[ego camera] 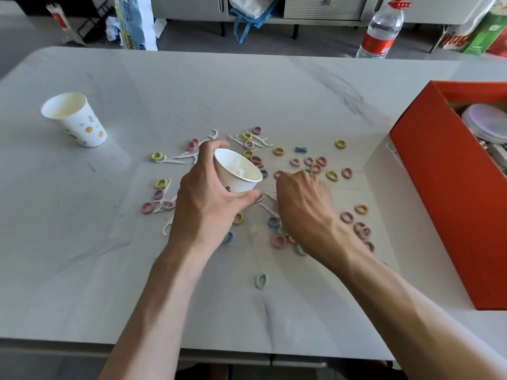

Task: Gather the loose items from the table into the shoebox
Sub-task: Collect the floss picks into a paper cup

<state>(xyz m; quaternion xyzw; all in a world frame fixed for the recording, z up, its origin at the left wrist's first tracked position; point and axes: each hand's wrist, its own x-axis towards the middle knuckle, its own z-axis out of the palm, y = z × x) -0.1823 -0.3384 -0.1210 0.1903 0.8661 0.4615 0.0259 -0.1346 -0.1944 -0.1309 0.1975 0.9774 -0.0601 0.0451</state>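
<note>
My left hand [211,198] grips a white paper cup [238,174], tilted toward my right hand, with white floss picks inside. My right hand [301,198] is curled with its fingertips down on the table beside the cup, at a white floss pick [270,197]; whether it pinches the pick is hidden. Several pastel hair ties [315,167] and floss picks [258,141] lie scattered around both hands. The orange shoebox [439,187] stands open at the right edge, holding a stack of round lids [485,119] and other items.
A second paper cup [76,119] with coloured dots stands upright at the far left. A water bottle [381,31] stands at the table's far edge, bags behind it. One floss pick [392,152] lies against the shoebox's left wall. A green hair tie [261,281] lies near me.
</note>
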